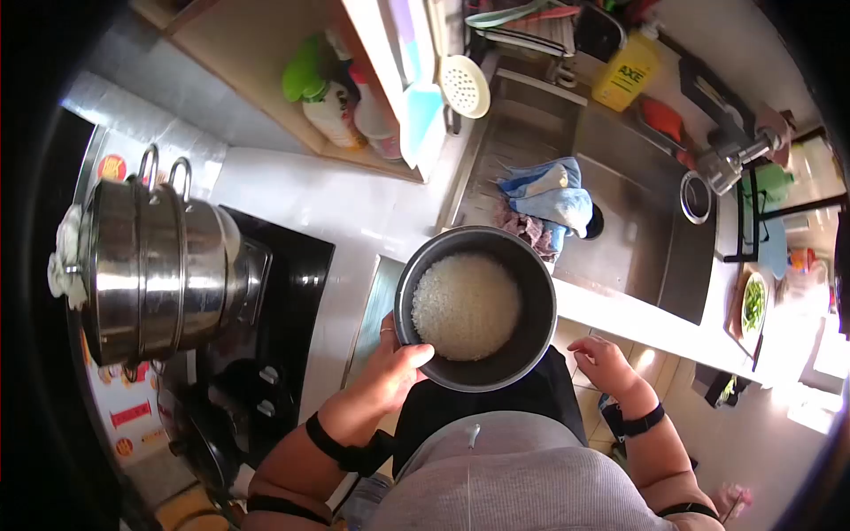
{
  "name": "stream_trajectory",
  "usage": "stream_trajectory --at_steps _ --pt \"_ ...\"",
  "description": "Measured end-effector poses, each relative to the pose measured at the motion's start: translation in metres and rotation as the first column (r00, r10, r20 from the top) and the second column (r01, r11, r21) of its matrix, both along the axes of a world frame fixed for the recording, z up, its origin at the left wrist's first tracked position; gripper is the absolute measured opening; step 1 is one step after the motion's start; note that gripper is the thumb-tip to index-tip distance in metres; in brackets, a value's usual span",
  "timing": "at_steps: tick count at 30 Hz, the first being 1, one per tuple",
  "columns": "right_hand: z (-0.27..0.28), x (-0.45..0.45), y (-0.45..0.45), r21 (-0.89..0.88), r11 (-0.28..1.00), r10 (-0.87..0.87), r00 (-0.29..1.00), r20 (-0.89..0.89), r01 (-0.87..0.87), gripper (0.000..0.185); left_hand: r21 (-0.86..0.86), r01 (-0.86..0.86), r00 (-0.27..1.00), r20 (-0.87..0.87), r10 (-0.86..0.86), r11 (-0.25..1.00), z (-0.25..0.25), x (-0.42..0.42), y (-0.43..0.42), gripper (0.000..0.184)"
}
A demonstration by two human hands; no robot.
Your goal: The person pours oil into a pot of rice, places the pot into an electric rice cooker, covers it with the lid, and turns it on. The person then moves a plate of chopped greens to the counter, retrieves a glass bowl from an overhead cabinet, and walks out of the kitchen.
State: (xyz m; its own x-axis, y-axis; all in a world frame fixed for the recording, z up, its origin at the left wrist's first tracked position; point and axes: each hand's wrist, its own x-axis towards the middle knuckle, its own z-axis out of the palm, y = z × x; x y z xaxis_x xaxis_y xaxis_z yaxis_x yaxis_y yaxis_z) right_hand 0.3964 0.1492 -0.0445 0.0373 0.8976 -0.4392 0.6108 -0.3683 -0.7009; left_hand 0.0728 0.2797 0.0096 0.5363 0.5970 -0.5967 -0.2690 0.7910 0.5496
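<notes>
A dark grey rice cooker inner pot (539,311) is held in front of my body, seen from above. White rice grains (466,306) cover most of its bottom; whether there is water among them I cannot tell. My left hand (397,364) grips the pot's lower left rim, thumb over the edge and fingers underneath, partly hidden. To the right of the pot, apart from it, hangs my right hand (607,365), with fingers loosely bent and nothing visible in them.
Ahead is a steel sink (620,257) with blue cloths (551,196) lying in it. A tall steel steamer pot (155,270) stands on the black stove (292,292) at left. A yellow soap bottle (627,71) stands behind the sink; a plate of green vegetables (753,305) sits right.
</notes>
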Motion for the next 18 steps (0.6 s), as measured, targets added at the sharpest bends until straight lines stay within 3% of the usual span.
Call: stream_trajectory --at_steps 6,9,11,18 --pt "-0.002 0.006 -0.020 0.033 0.987 -0.159 0.987 -0.011 0.159 0.014 0.074 0.125 0.991 -0.062 -0.121 0.989 -0.005 0.013 0.014 0.083" --pt "-0.005 0.012 -0.022 0.005 0.987 -0.159 0.987 -0.019 0.159 0.014 0.294 0.129 0.984 -0.155 -0.086 0.947 -0.003 0.024 0.011 0.086" --pt "-0.002 0.020 -0.018 0.005 0.990 -0.143 0.990 -0.014 0.143 0.014 0.221 0.023 0.999 -0.052 -0.012 0.975 0.001 0.030 0.012 0.091" --pt "0.000 0.047 -0.007 0.011 0.990 -0.143 0.989 0.034 0.143 0.014 0.279 -0.074 0.992 -0.074 0.099 0.957 0.013 0.036 0.006 0.097"
